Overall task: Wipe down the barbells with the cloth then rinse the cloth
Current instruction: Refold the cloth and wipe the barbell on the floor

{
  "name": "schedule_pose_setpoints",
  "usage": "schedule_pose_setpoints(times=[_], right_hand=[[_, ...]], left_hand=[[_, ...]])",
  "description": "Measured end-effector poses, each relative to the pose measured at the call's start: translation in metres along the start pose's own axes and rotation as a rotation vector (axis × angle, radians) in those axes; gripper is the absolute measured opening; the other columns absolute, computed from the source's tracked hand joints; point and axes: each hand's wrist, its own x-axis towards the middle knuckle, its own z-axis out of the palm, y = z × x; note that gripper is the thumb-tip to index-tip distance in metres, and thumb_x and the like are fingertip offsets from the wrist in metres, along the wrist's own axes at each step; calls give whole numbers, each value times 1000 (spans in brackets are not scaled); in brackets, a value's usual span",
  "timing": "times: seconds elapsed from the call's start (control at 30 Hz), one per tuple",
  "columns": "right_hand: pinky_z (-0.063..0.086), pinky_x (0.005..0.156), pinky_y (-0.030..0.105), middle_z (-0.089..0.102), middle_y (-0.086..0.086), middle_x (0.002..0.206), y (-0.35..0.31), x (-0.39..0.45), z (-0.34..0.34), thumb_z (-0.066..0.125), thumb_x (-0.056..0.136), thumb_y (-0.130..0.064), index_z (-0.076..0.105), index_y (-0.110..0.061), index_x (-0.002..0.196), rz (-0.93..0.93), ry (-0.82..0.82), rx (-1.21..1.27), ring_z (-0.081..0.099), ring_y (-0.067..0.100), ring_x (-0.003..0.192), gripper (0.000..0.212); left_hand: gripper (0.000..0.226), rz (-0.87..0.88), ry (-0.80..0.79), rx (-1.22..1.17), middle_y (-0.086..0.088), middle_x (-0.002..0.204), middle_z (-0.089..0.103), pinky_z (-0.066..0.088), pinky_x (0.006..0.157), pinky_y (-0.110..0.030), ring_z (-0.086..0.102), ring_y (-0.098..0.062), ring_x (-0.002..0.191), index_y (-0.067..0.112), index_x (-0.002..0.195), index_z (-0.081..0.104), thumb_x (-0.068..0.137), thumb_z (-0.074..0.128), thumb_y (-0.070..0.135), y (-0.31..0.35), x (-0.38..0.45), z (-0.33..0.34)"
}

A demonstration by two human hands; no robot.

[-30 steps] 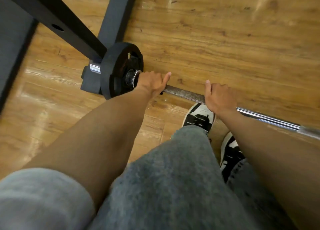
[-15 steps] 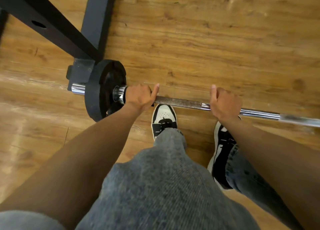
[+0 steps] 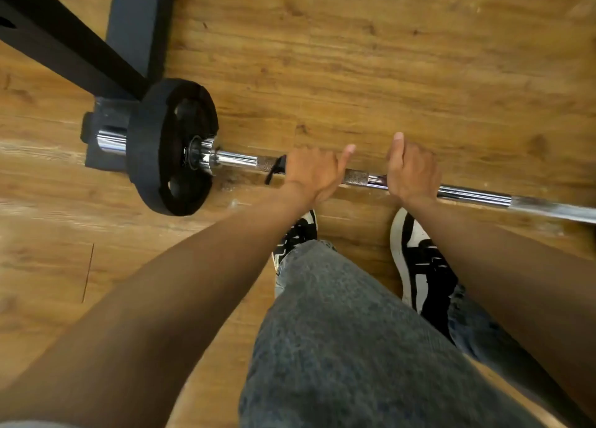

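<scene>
A chrome barbell (image 3: 238,159) lies low over the wooden floor, with a black weight plate (image 3: 151,150) on its left end. My left hand (image 3: 314,172) grips the knurled shaft a short way right of the plate. A dark cloth (image 3: 275,169) is under that hand, and only a strip of it shows at the hand's left edge. My right hand (image 3: 412,172) grips the bare shaft just to the right, thumb pointing up. Both hands are curled round the bar.
A dark rack post (image 3: 135,24) and a black slanted beam (image 3: 64,46) stand behind the plate at upper left. My two black-and-white shoes (image 3: 416,259) are right below the bar. The bar's right end runs out of view.
My left hand has slid right along the shaft, away from the plate, baring chrome beside the collar. The gap between my hands has shrunk. The dark cloth now shows.
</scene>
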Motion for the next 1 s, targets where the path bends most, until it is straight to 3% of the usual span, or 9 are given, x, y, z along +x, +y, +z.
schedule_pose_setpoints(times=[0.07,0.2,0.33,0.47,0.6,0.77,0.83,0.93,1.0], right_hand=[[44,83,42,71,16,97,4,8,1,12,106,-50,72,-19,86,84,-67,156,63,36,94,71],[46,72,41,61,2,73,17,30,-9,17,100,-58,67,-25,76,313,-49,657,60,21,75,64],[45,81,43,70,16,90,62,30,-28,15,107,-46,66,-15,86,203,42,280,64,35,90,64],[48,79,47,67,20,90,80,18,-25,9,107,-48,64,-8,88,195,71,38,61,38,86,70],[39,90,48,68,22,107,78,18,-22,18,109,-36,64,-6,101,252,170,4,56,40,106,56],[36,86,41,69,21,110,87,27,-21,19,109,-36,68,-2,105,375,217,153,58,37,107,60],[37,88,41,70,19,109,84,27,-20,16,107,-39,68,-4,104,393,232,168,59,37,106,64],[37,90,42,70,19,110,82,25,-20,16,107,-40,69,-6,104,403,260,189,59,37,107,63],[38,90,43,70,20,113,81,26,-23,20,111,-37,70,-6,107,399,243,158,60,38,108,59]], left_hand=[[80,30,-23,-19,0,54,49,46,68,-34,50,-17,52,21,57,52,107,2,57,34,6,-5],[71,36,-44,-38,-1,58,46,32,55,-32,45,-19,53,22,62,49,110,8,54,53,17,-10],[73,58,-60,-3,-1,60,52,31,52,-31,46,-17,52,20,63,53,110,7,53,51,22,-9],[72,46,-69,-7,0,60,51,30,52,-32,46,-17,52,20,64,51,110,6,53,59,21,-10],[58,213,-89,-16,1,63,50,42,60,-33,57,-20,63,24,76,47,112,8,46,104,23,-18],[61,290,-130,-197,-3,79,60,37,69,-33,66,-27,86,22,96,68,113,10,35,161,38,-19],[58,335,-127,-179,-3,83,59,37,68,-34,65,-28,85,19,111,68,113,12,33,156,40,-14],[60,310,-109,-90,-7,90,66,39,66,-35,69,-30,90,15,113,68,113,12,35,128,43,-7],[50,296,-89,-43,-10,99,69,41,64,-38,67,-33,90,11,131,58,113,16,29,97,43,-2]])
